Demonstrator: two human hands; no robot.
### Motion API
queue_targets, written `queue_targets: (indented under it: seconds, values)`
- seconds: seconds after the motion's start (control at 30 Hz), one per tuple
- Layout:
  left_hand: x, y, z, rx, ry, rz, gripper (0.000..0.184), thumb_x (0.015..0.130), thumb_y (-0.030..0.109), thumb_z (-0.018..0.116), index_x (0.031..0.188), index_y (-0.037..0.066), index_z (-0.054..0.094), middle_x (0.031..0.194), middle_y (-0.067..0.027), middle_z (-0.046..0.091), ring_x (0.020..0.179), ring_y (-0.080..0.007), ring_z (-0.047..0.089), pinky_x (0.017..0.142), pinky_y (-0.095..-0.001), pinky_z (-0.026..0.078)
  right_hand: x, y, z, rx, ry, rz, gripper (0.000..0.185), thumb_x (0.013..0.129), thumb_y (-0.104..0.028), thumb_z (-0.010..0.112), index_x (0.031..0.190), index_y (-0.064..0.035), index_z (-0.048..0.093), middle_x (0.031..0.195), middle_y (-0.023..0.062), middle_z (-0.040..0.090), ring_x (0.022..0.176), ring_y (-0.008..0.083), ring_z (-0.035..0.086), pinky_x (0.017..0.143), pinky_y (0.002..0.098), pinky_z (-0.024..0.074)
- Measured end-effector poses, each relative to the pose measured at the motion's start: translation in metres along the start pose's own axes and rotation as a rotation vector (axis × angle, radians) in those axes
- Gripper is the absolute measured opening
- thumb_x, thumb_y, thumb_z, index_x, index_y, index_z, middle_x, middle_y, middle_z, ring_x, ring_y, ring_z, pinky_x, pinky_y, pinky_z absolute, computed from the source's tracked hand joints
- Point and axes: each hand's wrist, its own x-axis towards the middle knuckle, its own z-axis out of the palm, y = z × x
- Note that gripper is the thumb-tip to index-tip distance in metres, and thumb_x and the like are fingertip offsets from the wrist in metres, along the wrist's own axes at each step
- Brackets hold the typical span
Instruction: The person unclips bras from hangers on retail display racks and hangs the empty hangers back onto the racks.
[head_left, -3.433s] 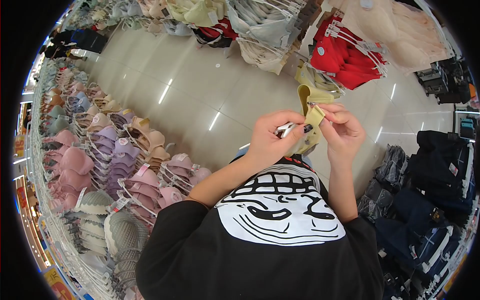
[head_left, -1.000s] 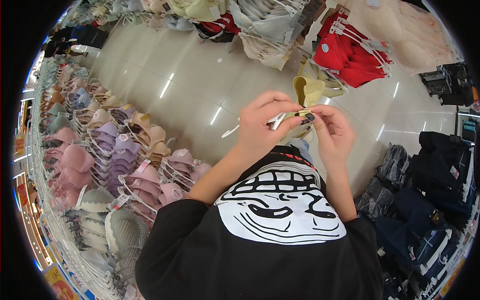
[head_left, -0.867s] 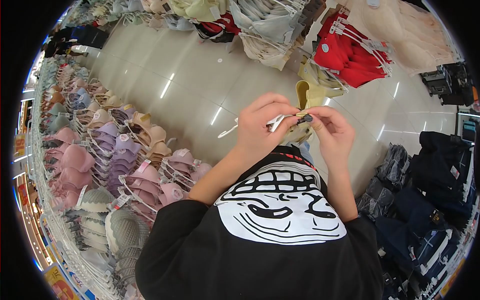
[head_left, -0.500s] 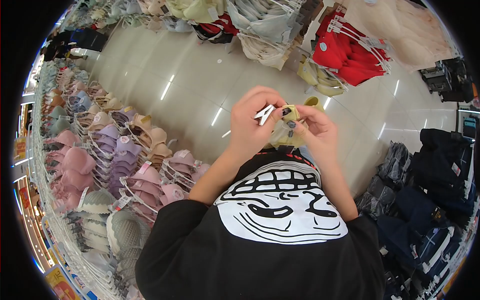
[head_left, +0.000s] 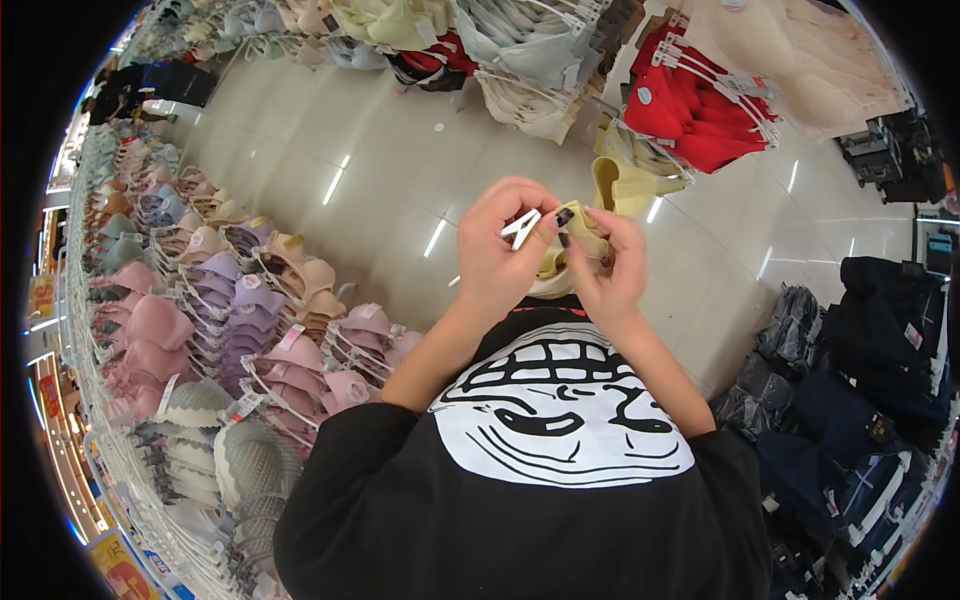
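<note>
A pale yellow bra [head_left: 587, 232] is bunched between my two hands, in front of my chest. My left hand [head_left: 505, 240] is closed, pinching its edge between thumb and fingers. A white plastic hanger piece [head_left: 522, 229] with crossed arms sticks out of the same hand. On the other side, my right hand [head_left: 612, 265] grips the yellow fabric with bent fingers. More of the fabric hangs below, partly hidden by the hands. Just beyond my right hand a yellow cup [head_left: 622, 187] shows; I cannot tell whether it is part of the held bra.
Racks of bras in pink, lilac and beige [head_left: 225, 300] run along the left. Ahead hang red bras [head_left: 690, 110] and pale blue ones [head_left: 530, 50]. Dark folded garments [head_left: 840, 430] and plastic-wrapped packs [head_left: 755, 390] stand at the right. Shiny floor tiles [head_left: 390, 160] lie between the racks.
My right hand has moved left and slightly down, nearer my left hand. The yellow fabric has shifted between the fingers, and more of the yellow cup shows beyond my right hand.
</note>
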Motion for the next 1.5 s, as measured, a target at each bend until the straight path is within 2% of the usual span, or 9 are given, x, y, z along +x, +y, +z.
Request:
queue_targets:
  seconds: [0.23, 0.53, 0.63, 0.83, 0.93, 1.03, 1.3, 1.4, 1.5]
  values:
    - [-0.005, 0.004, 0.004, -0.030, -0.013, -0.046, 0.007, 0.074, 0.002, 0.063, 0.076, -0.002, 0.057, 0.078, -0.0050, 0.054, 0.059, -0.0069, 0.048, 0.052, -0.0192, 0.038, 0.006, 0.002, -0.006, -0.196, 0.095, -0.219, 0.043, 0.058, 0.001, 0.072, 0.099, -0.0024, 0.056, 0.073, 0.0057, 0.054, 0.061, 0.0206, 0.048, 0.056, 0.0290, 0.0373]
    - [-0.007, 0.006, 0.007, -0.009, -0.050, -0.036, 0.007, 0.075, 0.003, 0.062, 0.077, -0.001, 0.057, 0.078, -0.0051, 0.053, 0.058, -0.0071, 0.047, 0.051, -0.0192, 0.036, 0.005, 0.001, -0.015, -0.242, 0.079, -0.265, 0.043, 0.055, 0.002, 0.072, 0.096, -0.0011, 0.059, 0.072, 0.0062, 0.055, 0.059, 0.0196, 0.048, 0.055, 0.0286, 0.0372]
    - [-0.007, 0.007, 0.007, 0.001, -0.068, -0.044, 0.007, 0.076, 0.003, 0.061, 0.077, -0.001, 0.055, 0.079, -0.0050, 0.053, 0.057, -0.0071, 0.046, 0.051, -0.0197, 0.036, 0.007, -0.005, -0.019, -0.222, 0.042, -0.217, 0.039, 0.058, 0.001, 0.072, 0.094, -0.0018, 0.060, 0.072, 0.0061, 0.055, 0.060, 0.0202, 0.048, 0.056, 0.0282, 0.0380]
    - [-0.012, -0.002, 0.007, -0.070, -0.020, -0.059, 0.007, 0.076, 0.002, 0.059, 0.076, -0.001, 0.053, 0.078, -0.0042, 0.052, 0.056, -0.0069, 0.043, 0.050, -0.0199, 0.034, 0.007, -0.016, -0.026, -0.012, -0.115, 0.168, 0.029, 0.066, -0.003, 0.070, 0.093, -0.0020, 0.061, 0.075, 0.0053, 0.057, 0.064, 0.0169, 0.051, 0.059, 0.0252, 0.0403]
    - [-0.011, 0.000, 0.005, -0.036, -0.035, -0.051, 0.007, 0.076, 0.002, 0.060, 0.076, -0.001, 0.054, 0.077, -0.0037, 0.052, 0.056, -0.0068, 0.043, 0.051, -0.0197, 0.034, 0.007, -0.006, -0.030, 0.255, -0.197, 0.370, 0.024, 0.070, -0.005, 0.067, 0.092, -0.0002, 0.060, 0.076, 0.0055, 0.057, 0.067, 0.0132, 0.051, 0.061, 0.0230, 0.0410]
    - [-0.012, 0.002, 0.005, -0.010, -0.052, -0.048, 0.007, 0.076, 0.002, 0.060, 0.076, -0.001, 0.054, 0.076, -0.0036, 0.052, 0.056, -0.0067, 0.043, 0.051, -0.0198, 0.034, 0.007, 0.000, -0.034, 0.230, -0.299, 0.392, 0.017, 0.075, -0.006, 0.063, 0.090, 0.0009, 0.058, 0.076, 0.0059, 0.056, 0.068, 0.0113, 0.051, 0.063, 0.0215, 0.0412]
    - [-0.009, -0.001, 0.004, -0.022, -0.127, -0.023, 0.013, 0.071, 0.003, 0.066, 0.078, 0.000, 0.055, 0.077, -0.0044, 0.052, 0.059, -0.0060, 0.046, 0.053, -0.0192, 0.037, 0.010, -0.010, -0.039, 0.495, -0.268, 0.414, 0.008, 0.081, -0.004, 0.056, 0.086, 0.0023, 0.055, 0.075, 0.0023, 0.053, 0.069, 0.0079, 0.049, 0.062, 0.0201, 0.0387]
    - [-0.009, 0.009, 0.001, -0.348, -0.061, -0.195, 0.026, 0.063, 0.010, 0.076, 0.075, 0.001, 0.055, 0.079, -0.0057, 0.053, 0.060, -0.0061, 0.046, 0.051, -0.0178, 0.036, 0.009, -0.011, -0.044, 0.497, -0.263, 0.440, 0.007, 0.081, -0.003, 0.056, 0.085, 0.0025, 0.055, 0.076, 0.0020, 0.053, 0.069, 0.0076, 0.048, 0.063, 0.0197, 0.0381]
    - [-0.009, -0.002, 0.001, -0.442, 0.088, -0.014, 0.039, 0.052, 0.019, 0.083, 0.071, 0.004, 0.053, 0.072, -0.0050, 0.053, 0.057, -0.0062, 0.046, 0.049, -0.0169, 0.035, 0.008, -0.009, -0.047, 0.470, -0.256, 0.437, 0.005, 0.080, -0.002, 0.056, 0.083, 0.0025, 0.055, 0.075, 0.0022, 0.052, 0.069, 0.0078, 0.047, 0.063, 0.0201, 0.0378]
